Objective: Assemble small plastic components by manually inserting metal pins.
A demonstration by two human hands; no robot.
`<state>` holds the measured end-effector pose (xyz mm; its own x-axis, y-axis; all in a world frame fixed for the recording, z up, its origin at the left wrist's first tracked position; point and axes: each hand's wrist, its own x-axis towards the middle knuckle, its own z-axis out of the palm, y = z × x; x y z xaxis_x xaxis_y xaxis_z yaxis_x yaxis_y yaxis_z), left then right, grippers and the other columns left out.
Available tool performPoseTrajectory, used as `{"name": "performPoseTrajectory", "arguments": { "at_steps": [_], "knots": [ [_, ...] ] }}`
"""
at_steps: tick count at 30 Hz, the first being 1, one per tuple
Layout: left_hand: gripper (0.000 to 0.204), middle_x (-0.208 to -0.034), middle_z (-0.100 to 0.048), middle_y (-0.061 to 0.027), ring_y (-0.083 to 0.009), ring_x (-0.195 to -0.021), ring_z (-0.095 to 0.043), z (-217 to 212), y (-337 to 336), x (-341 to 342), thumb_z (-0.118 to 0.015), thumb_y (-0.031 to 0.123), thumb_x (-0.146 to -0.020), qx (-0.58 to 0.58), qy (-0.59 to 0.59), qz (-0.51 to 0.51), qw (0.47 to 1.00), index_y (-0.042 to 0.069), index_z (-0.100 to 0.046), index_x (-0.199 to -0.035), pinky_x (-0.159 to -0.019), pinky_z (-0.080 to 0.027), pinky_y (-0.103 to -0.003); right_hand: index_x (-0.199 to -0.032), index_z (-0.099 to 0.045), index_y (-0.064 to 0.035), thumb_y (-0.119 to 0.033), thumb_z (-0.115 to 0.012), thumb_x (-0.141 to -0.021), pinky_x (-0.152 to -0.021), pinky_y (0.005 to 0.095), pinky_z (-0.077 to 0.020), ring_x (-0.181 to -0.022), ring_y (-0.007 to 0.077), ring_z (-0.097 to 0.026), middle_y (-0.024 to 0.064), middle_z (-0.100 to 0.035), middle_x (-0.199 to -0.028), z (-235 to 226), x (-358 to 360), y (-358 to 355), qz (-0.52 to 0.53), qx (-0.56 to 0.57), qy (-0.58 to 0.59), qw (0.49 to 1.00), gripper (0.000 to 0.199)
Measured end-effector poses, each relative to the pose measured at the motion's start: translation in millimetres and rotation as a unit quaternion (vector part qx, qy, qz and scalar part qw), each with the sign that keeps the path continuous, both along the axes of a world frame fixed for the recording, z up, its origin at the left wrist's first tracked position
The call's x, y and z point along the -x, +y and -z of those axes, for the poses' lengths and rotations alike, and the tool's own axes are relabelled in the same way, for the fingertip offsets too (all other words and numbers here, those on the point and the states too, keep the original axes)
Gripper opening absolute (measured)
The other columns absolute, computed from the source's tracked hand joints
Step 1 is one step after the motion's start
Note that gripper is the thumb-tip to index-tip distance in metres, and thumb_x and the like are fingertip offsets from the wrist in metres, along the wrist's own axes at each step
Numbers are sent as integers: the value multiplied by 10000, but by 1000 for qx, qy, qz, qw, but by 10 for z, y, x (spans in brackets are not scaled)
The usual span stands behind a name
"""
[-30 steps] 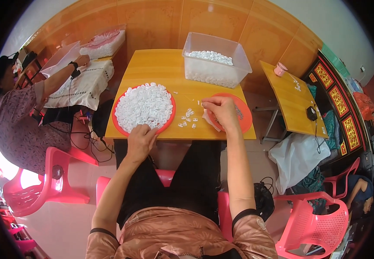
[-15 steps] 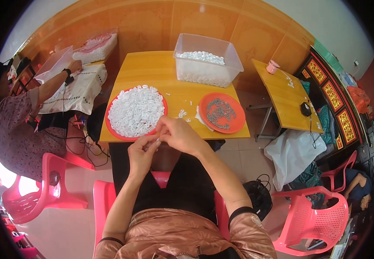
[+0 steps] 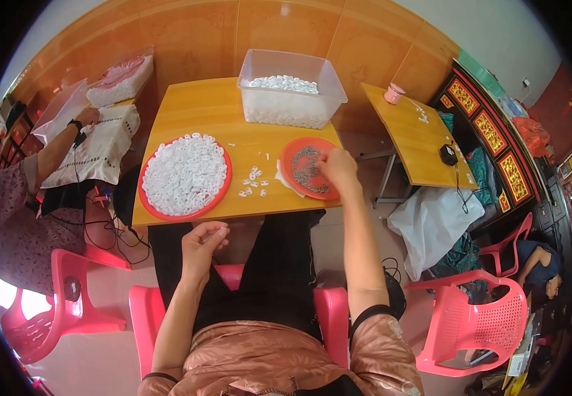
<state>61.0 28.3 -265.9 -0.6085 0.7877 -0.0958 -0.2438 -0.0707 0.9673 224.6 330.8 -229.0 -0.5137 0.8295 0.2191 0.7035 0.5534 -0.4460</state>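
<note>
My right hand (image 3: 341,173) reaches over the round orange-red plate (image 3: 329,146) at the right of the table, fingertips down among small grey metal pieces (image 3: 304,173) that look like screws. Those fingers are drawn together; whether they grip a piece is hidden. In front of the table's near edge, my left hand (image 3: 200,254) is closed in a pinch, with something tiny and pale at its fingertips that I cannot make out. Just beyond it, a round red tray (image 3: 143,193) is heaped with small white plastic pieces (image 3: 185,175) with holes.
Several loose white pieces (image 3: 254,174) lie on the yellow table (image 3: 200,99) between tray and plate. A clear plastic bin (image 3: 286,113) of white pieces stands at the back. Another person (image 3: 28,191) works at the left; a side table (image 3: 418,145) and pink chair (image 3: 477,323) are on the right.
My right hand has left my left hand and moved right and away from me to the plate. My left hand stays pinched near the table edge. The whole view has shifted slightly.
</note>
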Motion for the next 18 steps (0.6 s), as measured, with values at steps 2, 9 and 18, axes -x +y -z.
{"name": "performPoseTrajectory", "arguments": {
  "at_steps": [2, 9, 18],
  "knots": [
    [148, -780, -641, -20, -63, -647, -567, 122, 0, 12, -664, 73, -833, -6, 0, 4, 1000, 20, -666, -971, -584, -423, -177, -784, -706, -59, -212, -698, -718, -689, 402, -505, -759, 309, -656, 149, -666, -752, -20, -123, 56, 57, -19, -52, 997, 167],
    [148, -760, -640, -24, -77, -638, -586, 37, -10, -74, -668, 104, -835, 36, -62, 67, 995, 34, -671, -965, -580, -435, -183, -895, -701, -82, -199, -702, -740, -785, 406, -495, -883, 306, -642, 164, -672, -890, 185, -176, 99, -38, 49, 1, 998, 194],
    [134, -828, -657, -53, -109, -698, -620, 106, 0, -81, -661, 107, -845, 24, -151, 52, 987, 32, -645, -955, -637, -481, -198, -1136, -557, -65, -141, -700, -725, -829, 466, -475, -986, 386, -590, 207, -615, -1077, 279, -398, 151, 196, 11, 7, 981, 442]
  ]
}}
